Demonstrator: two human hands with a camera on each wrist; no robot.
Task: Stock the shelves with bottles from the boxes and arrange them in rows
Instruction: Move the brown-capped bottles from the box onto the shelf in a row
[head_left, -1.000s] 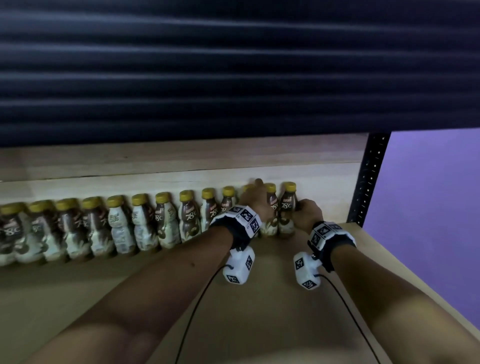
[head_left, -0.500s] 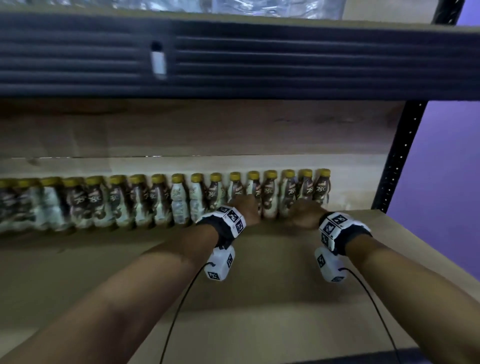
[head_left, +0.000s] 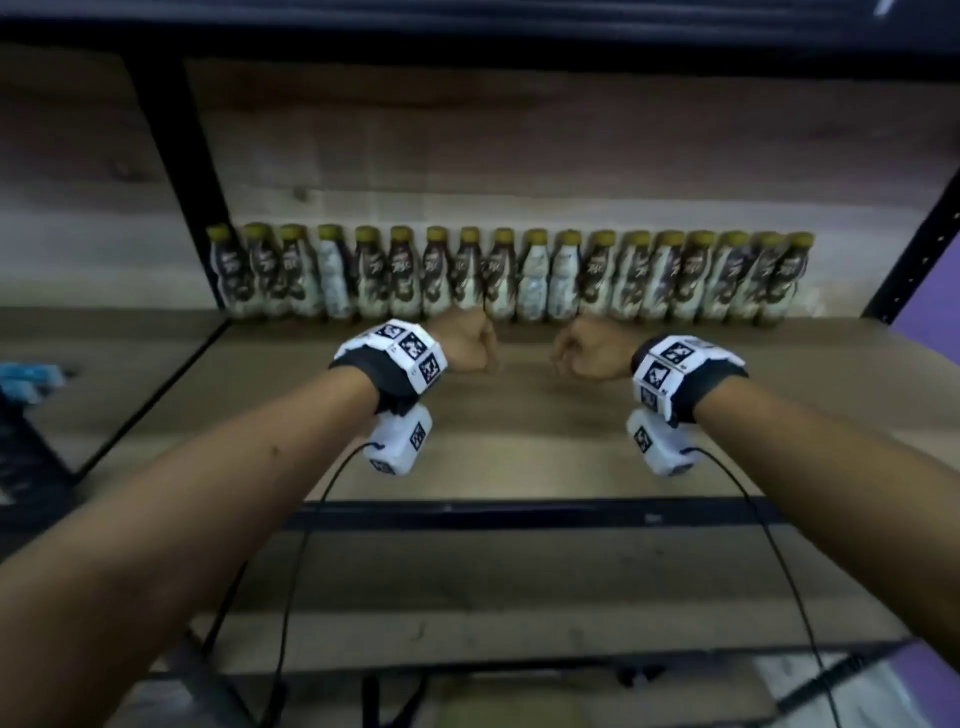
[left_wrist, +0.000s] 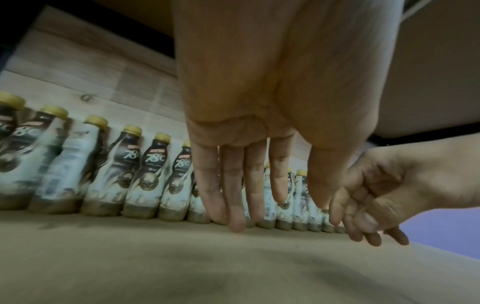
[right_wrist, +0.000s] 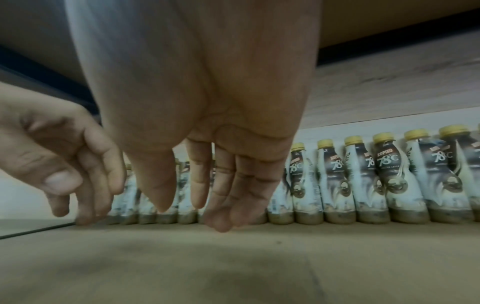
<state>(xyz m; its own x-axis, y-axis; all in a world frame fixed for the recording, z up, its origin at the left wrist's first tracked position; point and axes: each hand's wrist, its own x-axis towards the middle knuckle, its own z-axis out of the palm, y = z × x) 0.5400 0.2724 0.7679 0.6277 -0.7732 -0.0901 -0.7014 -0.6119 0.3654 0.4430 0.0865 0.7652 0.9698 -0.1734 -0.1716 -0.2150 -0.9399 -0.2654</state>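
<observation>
Wooden shelf board (head_left: 519, 457) carries 1 back-wall row of yellow-capped, brown-and-white coffee bottles (head_left: 519, 283); left hand (head_left: 465, 345) and right hand (head_left: 589, 353) hang relaxed and empty just before it, likely needing more bottles next.

Head view looks down; wrist views skim close, sharing the bottle row (head_left: 511, 280).
</observation>
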